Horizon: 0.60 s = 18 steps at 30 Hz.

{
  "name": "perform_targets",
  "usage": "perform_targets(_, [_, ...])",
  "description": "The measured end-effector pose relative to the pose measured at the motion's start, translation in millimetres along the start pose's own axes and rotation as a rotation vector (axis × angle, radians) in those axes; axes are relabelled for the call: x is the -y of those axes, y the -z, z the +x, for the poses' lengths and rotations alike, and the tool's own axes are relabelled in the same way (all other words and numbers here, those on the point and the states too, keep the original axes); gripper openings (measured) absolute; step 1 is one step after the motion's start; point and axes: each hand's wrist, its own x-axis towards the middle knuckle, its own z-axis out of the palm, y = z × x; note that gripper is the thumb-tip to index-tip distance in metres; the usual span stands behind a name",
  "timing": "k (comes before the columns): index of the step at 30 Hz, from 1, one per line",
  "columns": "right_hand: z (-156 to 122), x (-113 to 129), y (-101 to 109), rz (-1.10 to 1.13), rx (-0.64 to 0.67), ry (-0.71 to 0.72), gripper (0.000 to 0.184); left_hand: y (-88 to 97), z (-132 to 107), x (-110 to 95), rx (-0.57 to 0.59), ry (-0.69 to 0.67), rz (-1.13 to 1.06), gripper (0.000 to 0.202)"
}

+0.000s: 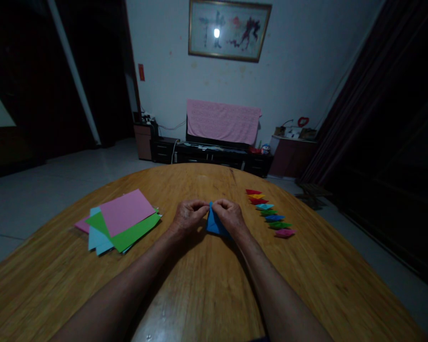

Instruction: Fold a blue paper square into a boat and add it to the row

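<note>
A folded piece of blue paper (213,224) stands on its edge at the middle of the round wooden table (207,285). My left hand (188,217) and my right hand (229,216) are both closed, pinching the top tip of the blue paper between fingertips from either side. To the left lies a loose stack of coloured sheets (121,223), pink on top, then green and light blue. To the right runs a row of several small folded paper pieces (270,212) in red, orange, teal, green, blue and pink.
Beyond the table stand a low dark cabinet (214,154) with a pink cloth (223,121) draped over something on it, and a framed picture (229,29) on the wall. A small cabinet (292,154) is at the back right. The room is dim.
</note>
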Motion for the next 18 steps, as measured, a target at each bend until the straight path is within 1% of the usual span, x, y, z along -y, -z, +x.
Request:
perform_targets(10, [-0.5, 0.8, -1.4, -0.007, 0.052, 0.014, 0.021, 5.2, 8.9, 6.4, 0.023, 0.011, -0.001, 0.015])
perform_targets(18, [2.0, -2.8, 0.0, 0.003, 0.112, -0.002, 0.020, 5.9, 6.6, 3.6, 0.033, 0.018, 0.005, 0.018])
